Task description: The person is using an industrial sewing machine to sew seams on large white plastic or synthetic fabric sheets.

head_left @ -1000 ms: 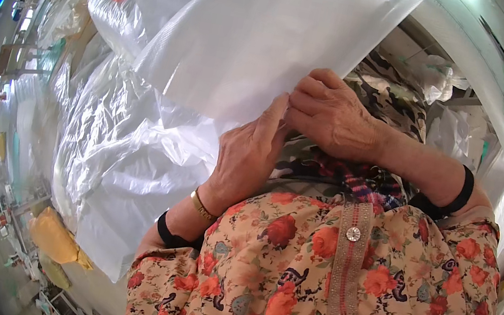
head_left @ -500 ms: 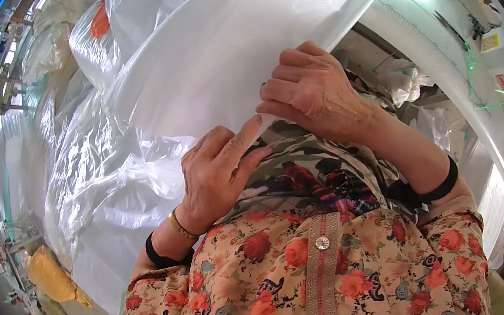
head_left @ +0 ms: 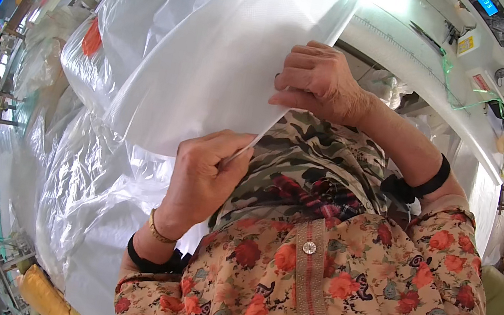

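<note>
Head view: left hand (head_left: 201,172) and right hand (head_left: 324,84) pinch white sheeting (head_left: 213,73) closed-fingered.

The left hand (head_left: 206,166) and right hand (head_left: 324,82), touching a second ago, are now apart along the sheet's (head_left: 212,76) edge. The left now pinches it between thumb and fingers, nearer the body. More camouflage cloth (head_left: 321,149) shows, and more of the machine (head_left: 493,62) on the bench (head_left: 409,67).
</note>
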Tool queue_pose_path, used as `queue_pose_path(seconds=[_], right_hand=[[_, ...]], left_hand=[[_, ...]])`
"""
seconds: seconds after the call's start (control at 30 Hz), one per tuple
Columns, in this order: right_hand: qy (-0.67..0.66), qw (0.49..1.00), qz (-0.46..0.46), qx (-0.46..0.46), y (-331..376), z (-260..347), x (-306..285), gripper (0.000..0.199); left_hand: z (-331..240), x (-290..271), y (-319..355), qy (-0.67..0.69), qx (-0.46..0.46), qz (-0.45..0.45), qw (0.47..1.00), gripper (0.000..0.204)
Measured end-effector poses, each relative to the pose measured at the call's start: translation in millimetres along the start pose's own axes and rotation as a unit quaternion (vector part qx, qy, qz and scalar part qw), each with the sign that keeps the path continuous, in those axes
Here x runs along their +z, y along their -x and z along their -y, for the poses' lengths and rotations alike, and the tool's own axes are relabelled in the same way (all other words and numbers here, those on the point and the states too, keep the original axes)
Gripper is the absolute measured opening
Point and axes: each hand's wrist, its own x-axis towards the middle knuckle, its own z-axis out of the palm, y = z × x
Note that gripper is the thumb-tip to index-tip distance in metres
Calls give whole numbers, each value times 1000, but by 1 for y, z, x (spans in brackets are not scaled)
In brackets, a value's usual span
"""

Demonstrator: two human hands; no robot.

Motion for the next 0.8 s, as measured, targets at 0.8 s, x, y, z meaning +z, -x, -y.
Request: queue_pose_path(seconds=[0.8], right_hand=[[48, 988, 37, 141, 4, -108, -59, 34]], left_hand=[[20, -24, 14, -1, 20, -42, 999, 14]])
